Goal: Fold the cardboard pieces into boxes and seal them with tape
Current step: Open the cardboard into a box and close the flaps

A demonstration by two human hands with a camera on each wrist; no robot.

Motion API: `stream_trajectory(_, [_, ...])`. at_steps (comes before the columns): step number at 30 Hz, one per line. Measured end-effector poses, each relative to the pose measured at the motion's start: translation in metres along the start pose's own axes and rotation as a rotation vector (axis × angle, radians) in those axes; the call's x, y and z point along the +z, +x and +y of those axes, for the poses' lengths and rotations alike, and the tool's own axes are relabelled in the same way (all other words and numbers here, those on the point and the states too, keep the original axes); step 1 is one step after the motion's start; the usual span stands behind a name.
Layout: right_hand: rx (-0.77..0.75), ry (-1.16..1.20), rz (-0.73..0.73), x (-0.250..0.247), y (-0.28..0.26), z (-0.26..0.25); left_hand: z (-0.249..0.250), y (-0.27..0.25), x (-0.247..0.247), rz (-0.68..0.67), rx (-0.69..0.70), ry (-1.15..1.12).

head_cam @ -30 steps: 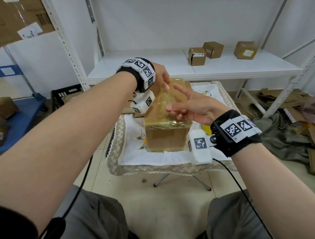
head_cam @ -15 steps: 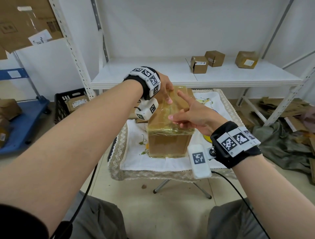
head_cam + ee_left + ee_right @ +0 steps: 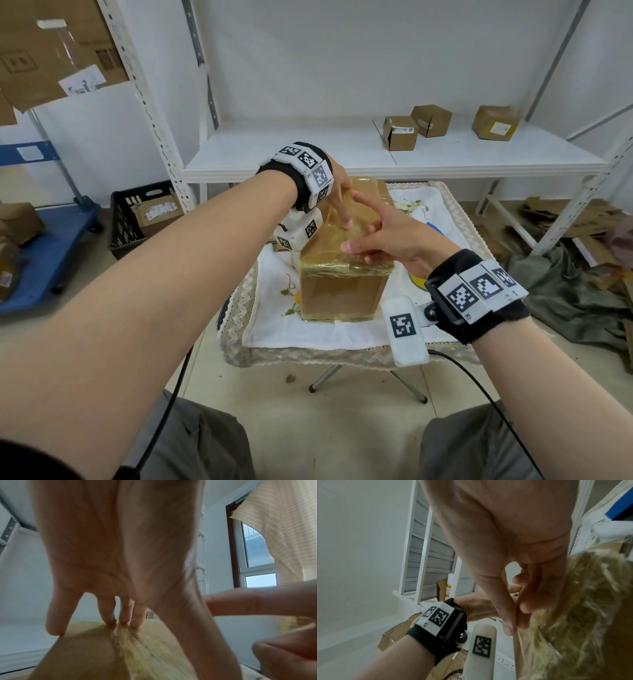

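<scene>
A brown cardboard box wrapped in yellowish tape stands on the cloth-covered table. My left hand is over the box's far end. Its straight fingertips press on the wrinkled tape along the top seam of the box. My right hand is at the near end of the top, index finger pointing up. In the right wrist view its thumb and fingers pinch together on the tape at the edge of the box.
A white shelf runs behind the table and carries three small boxes. A black crate and a blue cart stand on the left. Flattened cardboard and grey cloth lie on the floor at the right.
Both hands have stayed on the box top. My right hand has crept slightly toward the near edge, and my left thumb now stretches along the seam.
</scene>
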State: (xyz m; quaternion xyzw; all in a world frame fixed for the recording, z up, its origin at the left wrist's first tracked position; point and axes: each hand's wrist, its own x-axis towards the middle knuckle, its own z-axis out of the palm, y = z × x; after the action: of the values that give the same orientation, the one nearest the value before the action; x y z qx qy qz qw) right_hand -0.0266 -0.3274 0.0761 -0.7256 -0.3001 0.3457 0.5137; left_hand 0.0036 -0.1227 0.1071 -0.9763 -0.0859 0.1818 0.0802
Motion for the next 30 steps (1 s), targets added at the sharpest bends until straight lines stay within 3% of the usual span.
stream_trajectory(6, [-0.013, -0.080, -0.007, 0.003, -0.004, -0.002, 0.001, 0.004, 0.005, -0.007, -0.033, -0.017])
stream_trajectory(13, [-0.010, -0.171, -0.015, 0.006, -0.008, -0.003, 0.004, 0.021, 0.012, 0.049, -0.161, 0.005])
stream_trajectory(19, [-0.020, -0.275, -0.036, 0.009, -0.006, -0.006, 0.008, 0.003, 0.011, -0.030, -0.110, -0.021])
stream_trajectory(30, [0.023, -0.440, -0.046, 0.012, 0.002, -0.013, 0.004, -0.002, 0.015, 0.051, -0.053, -0.109])
